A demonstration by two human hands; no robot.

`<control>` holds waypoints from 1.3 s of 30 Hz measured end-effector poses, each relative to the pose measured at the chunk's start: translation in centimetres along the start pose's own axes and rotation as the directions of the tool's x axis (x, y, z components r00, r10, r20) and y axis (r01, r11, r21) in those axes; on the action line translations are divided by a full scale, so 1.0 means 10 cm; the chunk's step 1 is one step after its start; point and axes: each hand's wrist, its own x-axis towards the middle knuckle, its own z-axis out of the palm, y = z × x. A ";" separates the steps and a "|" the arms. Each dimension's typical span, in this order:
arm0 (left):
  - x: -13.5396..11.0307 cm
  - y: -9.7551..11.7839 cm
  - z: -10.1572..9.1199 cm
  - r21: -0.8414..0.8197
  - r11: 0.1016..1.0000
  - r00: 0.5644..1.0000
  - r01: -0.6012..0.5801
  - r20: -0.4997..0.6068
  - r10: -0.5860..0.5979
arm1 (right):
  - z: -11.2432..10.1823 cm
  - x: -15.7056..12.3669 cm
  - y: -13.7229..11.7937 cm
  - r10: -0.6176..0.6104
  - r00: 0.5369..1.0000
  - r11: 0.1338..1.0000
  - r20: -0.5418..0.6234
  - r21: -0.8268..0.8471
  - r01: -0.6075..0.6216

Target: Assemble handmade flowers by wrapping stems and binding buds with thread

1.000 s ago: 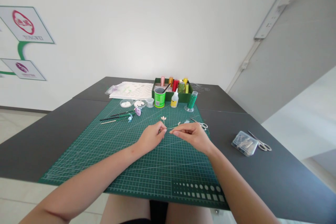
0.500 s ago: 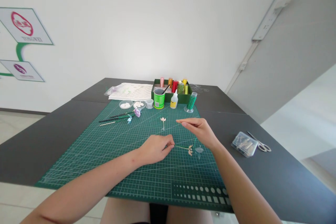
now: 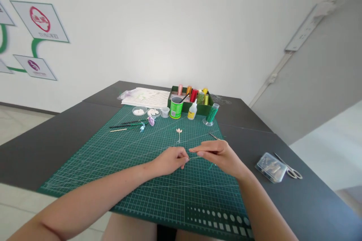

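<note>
The thin wire stem is pale and thread-fine. Only a short stretch of it shows, running nearly level from side to side. I pinch one end in my left hand and the other in my right hand, just above the green cutting mat, midway between its near and far edges and a little toward its right edge. A green strand slants down beneath my right hand; I cannot tell whether it joins the stem.

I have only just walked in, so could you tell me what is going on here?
A person seated at a dark table works over a green cutting mat. The left hand and right hand pinch a thin wire between them. A small flower, a green cup and scissors sit nearby.
</note>
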 end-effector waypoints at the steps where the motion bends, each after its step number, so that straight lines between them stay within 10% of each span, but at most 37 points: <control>1: 0.01 0.00 0.00 0.004 1.000 1.000 0.011 -0.003 -0.011 | 0.00 0.00 -0.01 -0.015 1.000 1.000 0.025 0.001 0.015; 7: 0.04 -0.02 0.00 0.085 0.995 0.998 0.044 -0.041 -0.040 | 0.02 -0.03 -0.06 -0.019 0.996 1.000 0.086 -0.006 0.020; 16: -0.13 0.09 0.03 0.496 0.824 0.960 -0.274 0.095 0.262 | -0.06 0.02 0.19 0.117 0.943 0.986 -0.313 -0.076 -0.148; 23: -0.19 0.16 0.02 0.522 0.770 0.924 -0.366 0.108 0.366 | -0.12 0.07 0.53 0.222 0.924 0.967 -0.311 -0.049 -0.249; 31: -0.14 0.08 -0.05 0.478 0.842 0.921 -0.250 -0.152 0.359 | -0.05 0.07 0.83 0.318 0.933 0.941 -0.171 -0.067 -0.333; 39: -0.04 -0.04 -0.22 0.420 0.896 0.810 -0.144 -0.469 0.351 | 0.08 0.07 0.78 0.379 0.925 0.925 0.043 -0.035 -0.377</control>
